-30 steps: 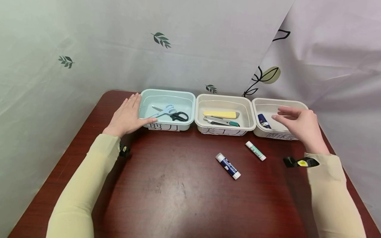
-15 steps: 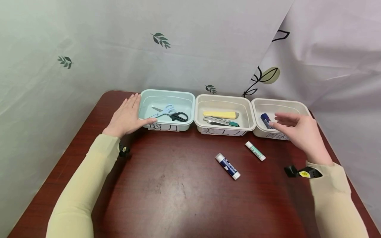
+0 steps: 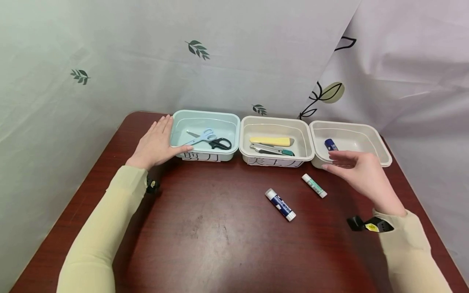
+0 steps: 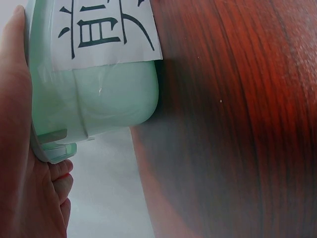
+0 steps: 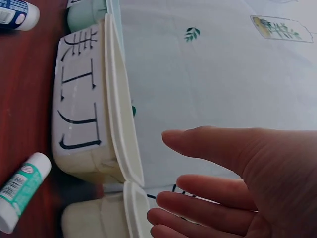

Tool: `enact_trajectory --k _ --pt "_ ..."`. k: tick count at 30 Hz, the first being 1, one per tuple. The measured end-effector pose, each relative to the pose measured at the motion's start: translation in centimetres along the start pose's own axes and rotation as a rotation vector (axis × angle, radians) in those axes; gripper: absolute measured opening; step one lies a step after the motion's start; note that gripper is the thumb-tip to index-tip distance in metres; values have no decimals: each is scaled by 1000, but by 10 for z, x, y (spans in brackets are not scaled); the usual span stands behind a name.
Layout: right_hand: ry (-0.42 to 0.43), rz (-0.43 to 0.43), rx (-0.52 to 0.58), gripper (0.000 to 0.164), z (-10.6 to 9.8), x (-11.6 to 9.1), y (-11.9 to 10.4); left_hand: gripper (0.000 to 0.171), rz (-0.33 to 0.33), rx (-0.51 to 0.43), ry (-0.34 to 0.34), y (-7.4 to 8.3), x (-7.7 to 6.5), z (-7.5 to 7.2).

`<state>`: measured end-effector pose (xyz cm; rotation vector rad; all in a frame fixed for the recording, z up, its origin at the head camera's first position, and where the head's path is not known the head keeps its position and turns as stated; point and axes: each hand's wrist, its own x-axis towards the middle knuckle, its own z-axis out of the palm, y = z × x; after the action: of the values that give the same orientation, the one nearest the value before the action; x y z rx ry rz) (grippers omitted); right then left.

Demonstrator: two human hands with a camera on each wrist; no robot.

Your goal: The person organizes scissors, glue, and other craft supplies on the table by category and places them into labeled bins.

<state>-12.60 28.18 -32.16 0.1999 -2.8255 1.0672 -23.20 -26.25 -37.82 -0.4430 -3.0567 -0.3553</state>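
My left hand rests against the left end of the light-blue bin, fingers straight along its side and thumb on the front rim. In it lie light-blue scissors and black-handled scissors. My right hand, holding nothing, is above the front rim of the right-hand beige bin, thumb apart from the fingers. Partly hidden behind its fingers, a dark-blue glue stick lies in that bin. On the table in front are a green-and-white glue stick and a blue-and-white glue stick.
Between the other two stands a middle beige bin, with a yellow utility knife and other cutters in it. Paper labels with handwritten characters, like this label, are on the bin fronts. A patterned curtain hangs behind.
My right hand has drawn back from over the right-hand bin toward its front rim. The dark-blue glue stick in that bin has shifted a little to the right. My left hand stays put.
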Motion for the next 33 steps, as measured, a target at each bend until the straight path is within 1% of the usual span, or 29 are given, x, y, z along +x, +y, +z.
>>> enact_trajectory --k 5,10,17,23,28,33 --pt "-39 -25 -26 45 7 -5 3 123 -1 2 -4 0 0 0" --pt "-77 -39 -4 46 15 -9 9 123 -1 2 -4 1 0 0" --pt "-121 -18 -75 47 30 -12 17 123 -2 6 -3 0 1 0" --pt "-143 -27 -113 48 41 -12 28 123 -2 5 -1 0 1 0" --pt "-157 -5 -142 50 46 -12 34 123 -4 10 -4 0 1 1" --pt "-175 5 -141 48 50 -10 39 123 -6 17 -2 -1 1 0"
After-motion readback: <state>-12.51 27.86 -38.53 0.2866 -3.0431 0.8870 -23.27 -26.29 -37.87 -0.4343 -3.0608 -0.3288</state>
